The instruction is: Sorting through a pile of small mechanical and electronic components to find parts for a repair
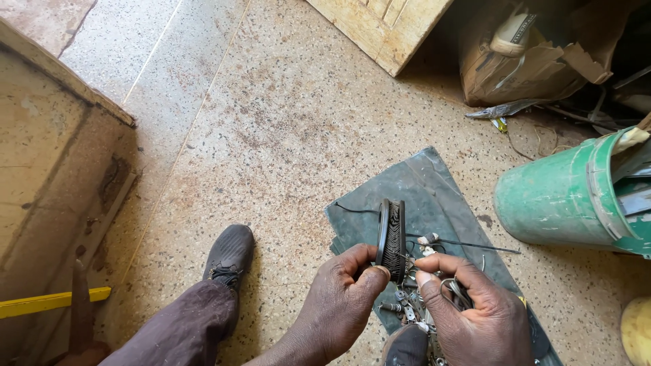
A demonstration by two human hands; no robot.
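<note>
Both hands are on a black ribbed disc [392, 238], held upright on edge over a dark sheet [434, 196] on the floor [285, 122]. The left hand [339, 305] has thumb and fingers [375, 272] closed on the disc's near left edge. The right hand [475, 312] pinches the right side with its fingers [426, 276] and has wire looped around them. Small metal bits [410, 308] lie just under the disc. A green bucket [563, 200] lies tipped on the right, a shoe [229, 254] on the left.
</note>
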